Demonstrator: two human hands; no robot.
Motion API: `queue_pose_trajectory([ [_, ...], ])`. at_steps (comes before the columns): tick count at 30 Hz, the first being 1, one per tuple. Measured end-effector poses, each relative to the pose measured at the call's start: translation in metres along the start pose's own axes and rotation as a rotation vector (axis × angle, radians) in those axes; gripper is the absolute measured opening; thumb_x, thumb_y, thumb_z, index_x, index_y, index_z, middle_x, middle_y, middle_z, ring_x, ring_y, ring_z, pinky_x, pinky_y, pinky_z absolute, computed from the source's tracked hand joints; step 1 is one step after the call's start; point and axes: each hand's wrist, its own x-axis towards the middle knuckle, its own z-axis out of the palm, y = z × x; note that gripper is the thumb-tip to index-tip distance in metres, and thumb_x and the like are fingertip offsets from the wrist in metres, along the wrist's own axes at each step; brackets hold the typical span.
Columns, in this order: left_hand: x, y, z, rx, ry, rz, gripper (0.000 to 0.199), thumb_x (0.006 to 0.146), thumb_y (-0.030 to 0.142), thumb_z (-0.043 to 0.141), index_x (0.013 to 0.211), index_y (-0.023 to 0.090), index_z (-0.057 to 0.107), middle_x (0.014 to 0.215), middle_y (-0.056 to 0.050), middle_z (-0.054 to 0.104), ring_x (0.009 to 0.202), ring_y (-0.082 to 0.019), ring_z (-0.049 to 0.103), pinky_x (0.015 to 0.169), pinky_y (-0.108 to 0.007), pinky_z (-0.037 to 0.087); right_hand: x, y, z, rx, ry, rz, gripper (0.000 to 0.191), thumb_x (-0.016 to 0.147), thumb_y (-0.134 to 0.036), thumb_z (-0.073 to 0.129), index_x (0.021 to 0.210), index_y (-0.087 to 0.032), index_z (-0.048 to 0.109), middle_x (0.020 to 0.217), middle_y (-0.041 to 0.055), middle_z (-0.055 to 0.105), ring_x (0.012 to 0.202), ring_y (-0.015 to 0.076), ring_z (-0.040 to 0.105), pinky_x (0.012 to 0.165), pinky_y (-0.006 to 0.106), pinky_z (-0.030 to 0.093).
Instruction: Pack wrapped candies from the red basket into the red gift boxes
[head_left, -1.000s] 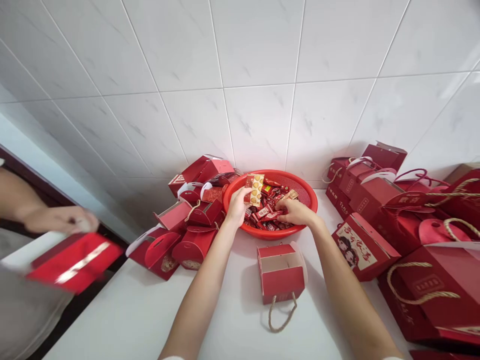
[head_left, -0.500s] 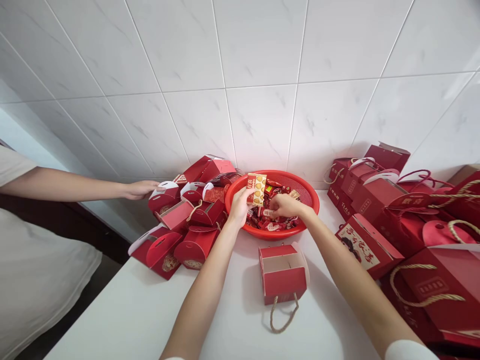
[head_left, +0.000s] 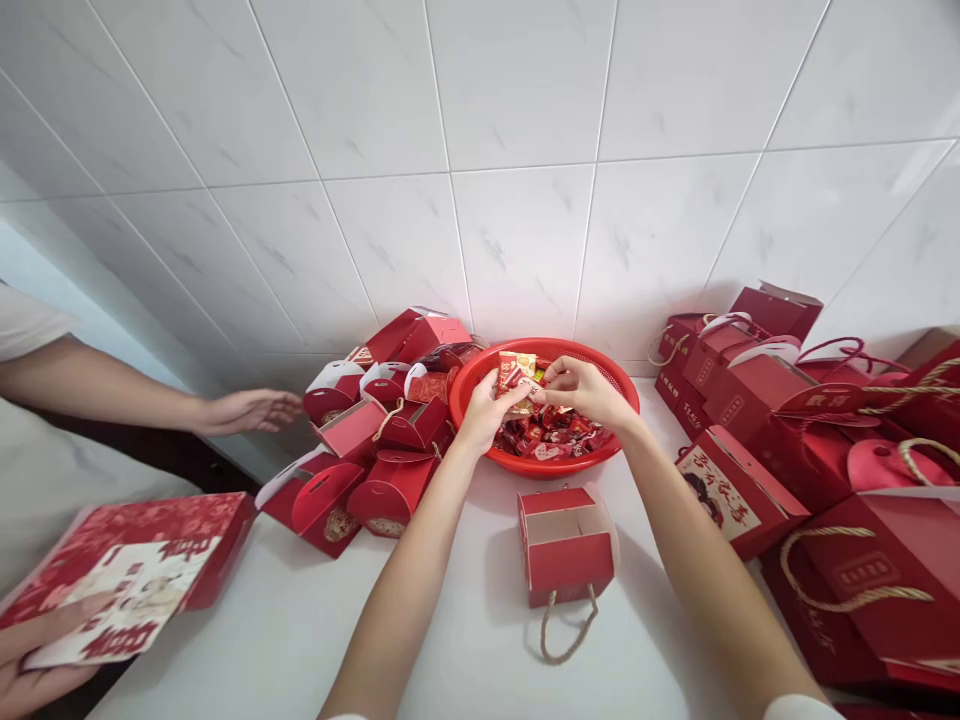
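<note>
Over a red plastic basket point(head_left: 628, 395), my left hand point(head_left: 484, 415) grips a yellow-and-red snack packet point(head_left: 517, 360). A small red-and-white wrapped candy point(head_left: 516, 378) lies against the packet under my left thumb. My right hand point(head_left: 589, 392) meets the left one, its thumb and fingertips pinched at a small wrapped candy whose shape is partly hidden. Many red-wrapped candies point(head_left: 551, 438) fill the basket below. In front of it stands a small red gift box point(head_left: 568, 570), its top open and a rope handle hanging toward me.
Red gift boxes point(head_left: 390, 500) are piled left of the basket. More red boxes with rope handles point(head_left: 862, 570) crowd the right side. At left, another person's hand point(head_left: 247, 410) reaches out while their other hand holds a large red box point(head_left: 150, 560). A tiled wall point(head_left: 525, 250) stands behind.
My right hand has risen out of the candies to the packet in my left hand, where a red-and-white candy now shows. The other person's hand drew back from the boxes; a large red box came into view.
</note>
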Motion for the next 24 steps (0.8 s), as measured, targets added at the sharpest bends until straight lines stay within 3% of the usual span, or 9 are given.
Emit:
queue_pose_trajectory([
  [2,0.001,-0.001,-0.001,-0.013,0.034,0.02,0.05,0.057,0.029,0.088,0.1,0.018,0.067,0.094,-0.003,0.073,0.078,-0.019,0.069,0.062,-0.027,0.058,0.001,0.005,-0.012,-0.114,0.017,0.009,0.034,0.073,-0.042,0.074,0.087,-0.018,0.054,0.078,0.0021,0.068,0.072,0.0154,0.064,0.063,0.025,0.048],
  [4,0.002,-0.002,-0.002,-0.021,0.056,0.033,0.049,0.057,0.03,0.087,0.1,0.019,0.066,0.093,-0.002,0.073,0.076,-0.019,0.069,0.061,-0.027,0.057,0.002,0.011,-0.025,-0.394,0.0,0.091,0.021,0.075,-0.032,0.07,0.083,-0.018,0.058,0.083,0.0033,0.069,0.076,0.0162,0.064,0.067,0.025,0.048],
  [7,0.003,-0.002,-0.002,-0.012,0.052,0.035,0.047,0.057,0.031,0.085,0.098,0.019,0.065,0.09,-0.001,0.071,0.072,-0.017,0.068,0.059,-0.027,0.056,0.003,0.019,-0.033,-0.754,-0.132,0.276,0.014,0.068,-0.023,0.074,0.076,-0.017,0.064,0.084,0.0048,0.07,0.081,0.0192,0.065,0.069,0.025,0.046],
  [10,0.002,-0.002,-0.002,-0.002,0.04,0.033,0.047,0.057,0.031,0.085,0.098,0.019,0.065,0.088,0.0,0.07,0.071,-0.016,0.067,0.06,-0.027,0.056,0.003,0.021,-0.029,-0.826,-0.372,0.422,0.025,0.064,-0.029,0.08,0.084,-0.017,0.072,0.089,0.0054,0.072,0.086,0.0224,0.067,0.071,0.026,0.048],
  [13,0.001,-0.001,-0.001,-0.002,0.031,0.029,0.047,0.057,0.031,0.085,0.098,0.019,0.066,0.089,-0.001,0.071,0.072,-0.016,0.067,0.06,-0.026,0.055,0.002,0.021,-0.02,-0.827,-0.548,0.41,0.049,0.062,-0.032,0.082,0.108,-0.021,0.073,0.106,0.0055,0.073,0.099,0.025,0.066,0.082,0.027,0.048],
  [16,0.001,-0.001,-0.001,-0.004,0.026,0.022,0.048,0.056,0.03,0.086,0.098,0.019,0.066,0.09,-0.001,0.072,0.072,-0.016,0.067,0.058,-0.025,0.055,0.002,0.023,-0.013,-0.809,-0.545,0.308,0.055,0.059,-0.024,0.081,0.114,-0.021,0.071,0.11,0.0065,0.071,0.1,0.0261,0.065,0.081,0.028,0.048],
  [19,0.001,-0.002,-0.002,0.002,0.028,0.02,0.048,0.057,0.03,0.086,0.099,0.019,0.067,0.091,-0.001,0.072,0.073,-0.017,0.068,0.059,-0.026,0.055,0.002,0.029,-0.012,-0.753,-0.484,0.25,0.044,0.059,-0.02,0.078,0.103,-0.019,0.073,0.09,0.0037,0.07,0.084,0.0228,0.063,0.069,0.026,0.046],
  [24,0.003,-0.004,-0.003,0.002,0.018,0.038,0.05,0.059,0.031,0.086,0.104,0.019,0.067,0.097,-0.003,0.073,0.081,-0.02,0.069,0.063,-0.027,0.057,0.001,0.038,-0.02,-0.546,-0.196,0.167,0.049,0.058,-0.026,0.081,0.104,-0.015,0.072,0.079,0.0006,0.063,0.079,0.0188,0.058,0.068,0.025,0.045],
])
